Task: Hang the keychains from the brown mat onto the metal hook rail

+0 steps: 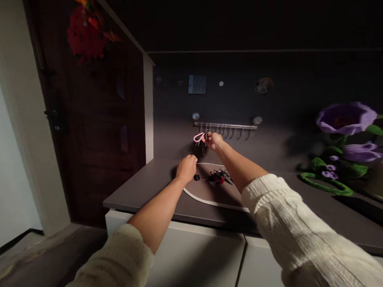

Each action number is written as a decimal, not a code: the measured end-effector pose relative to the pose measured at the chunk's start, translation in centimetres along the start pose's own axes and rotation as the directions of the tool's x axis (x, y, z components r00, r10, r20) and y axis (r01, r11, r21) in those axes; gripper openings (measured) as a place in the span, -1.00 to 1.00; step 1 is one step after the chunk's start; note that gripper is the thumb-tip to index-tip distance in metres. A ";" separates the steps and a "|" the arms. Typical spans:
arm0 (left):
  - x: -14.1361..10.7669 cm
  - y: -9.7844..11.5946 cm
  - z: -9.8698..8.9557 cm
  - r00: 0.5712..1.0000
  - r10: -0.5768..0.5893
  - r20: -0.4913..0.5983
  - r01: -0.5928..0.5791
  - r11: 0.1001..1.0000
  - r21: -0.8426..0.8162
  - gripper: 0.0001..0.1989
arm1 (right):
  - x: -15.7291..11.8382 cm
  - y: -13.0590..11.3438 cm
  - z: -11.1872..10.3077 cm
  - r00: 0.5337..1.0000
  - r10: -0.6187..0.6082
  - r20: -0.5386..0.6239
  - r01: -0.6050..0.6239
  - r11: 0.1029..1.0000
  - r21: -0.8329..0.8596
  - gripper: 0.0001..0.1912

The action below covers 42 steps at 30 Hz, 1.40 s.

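Observation:
My right hand (214,141) is closed, pinching a bunch of keys with a pink strap loop (198,137) just below the left part of a metal hook rail (230,126) on the wall. Whether the keys touch a hook I cannot tell. Low over the left edge of a brown mat with a white rim (205,201), my left hand (187,168) has its fingers curled; anything inside them is hidden. Beside it on the mat lies a small black object (197,177). Further right is a pile of keys (220,177) with some red among it.
Purple artificial flowers (346,119) and a green ring (328,187) stand on the dark counter (136,196) at the right. A dark door (97,148) with red flowers (87,31) is on the left. White cabinet fronts (200,257) lie below.

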<state>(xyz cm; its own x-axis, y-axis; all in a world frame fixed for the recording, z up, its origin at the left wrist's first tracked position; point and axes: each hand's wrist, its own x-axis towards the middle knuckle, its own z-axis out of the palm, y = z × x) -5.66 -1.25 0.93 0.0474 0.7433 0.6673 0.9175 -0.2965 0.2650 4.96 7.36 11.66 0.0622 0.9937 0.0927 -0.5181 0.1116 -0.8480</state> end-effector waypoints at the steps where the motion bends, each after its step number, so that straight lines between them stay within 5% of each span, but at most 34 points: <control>1: 0.0 0.0 0.0 1.000 -0.004 0.000 0.004 1.000 0.006 -0.73 | 0.0 0.1 0.0 1.000 0.004 0.000 -0.004 1.000 0.000 -0.76; 11: 0.1 -0.2 0.0 1.000 0.004 -0.023 -0.003 0.999 0.037 -0.74 | 0.0 1.3 -0.8 1.000 0.011 0.019 -0.010 0.999 -0.043 -0.80; 16: 0.1 -0.3 0.1 1.000 0.002 -0.031 -0.001 1.000 0.019 -0.74 | 0.8 1.7 -1.2 1.000 -0.010 -0.014 0.007 0.981 -0.192 -0.82; 26: 0.3 -0.6 0.3 0.998 -0.042 -0.053 0.040 0.998 -0.045 -0.74 | 1.7 2.8 -2.5 0.983 -0.170 0.068 0.183 0.915 -0.358 -0.79; 31: 0.5 -1.0 0.7 0.994 -0.060 -0.089 0.046 0.988 -0.148 -0.76 | 1.6 3.1 -3.4 0.979 -0.193 0.066 0.203 0.893 -0.402 -0.94; 42: 0.7 -2.0 1.3 0.988 -0.149 0.031 0.144 0.856 -0.497 -0.84 | -0.1 3.7 -6.5 0.969 -0.245 0.039 0.219 0.769 -0.601 -0.63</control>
<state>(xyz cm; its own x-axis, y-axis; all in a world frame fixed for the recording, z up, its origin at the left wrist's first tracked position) -6.98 0.63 0.00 -0.0773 0.7972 0.5988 0.5959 -0.4446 0.6688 8.58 7.59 5.09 0.1540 0.9354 0.3184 0.1279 0.3006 -0.9451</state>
